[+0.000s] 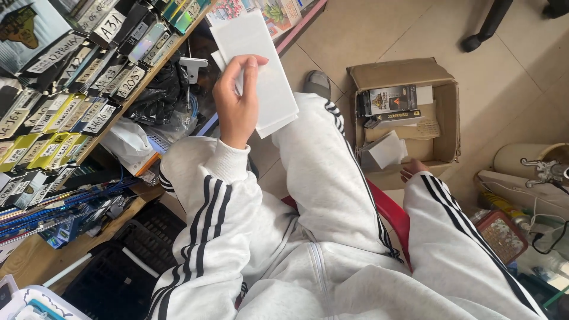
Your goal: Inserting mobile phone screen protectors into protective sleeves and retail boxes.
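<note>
Left hand pinching a fanned stack of flat white rectangular packets; right hand low at the open carton.

The left hand (236, 104) clamps the flat white rectangular packets (261, 77) between thumb and fingers near their lower edge, raised in front of the shelf of small labelled boxes (71, 71) at far left. The packets are splayed, so a loose one could likely slide out and drop onto the grey trouser leg (323, 178) or the tiled floor (379, 35). The right hand (413, 169) sits at the near rim of the brown cardboard carton (447, 112); only a few fingertips show past the sleeve, so its grip cannot be judged. Packet count and the carton's lower contents are obscured.
</note>
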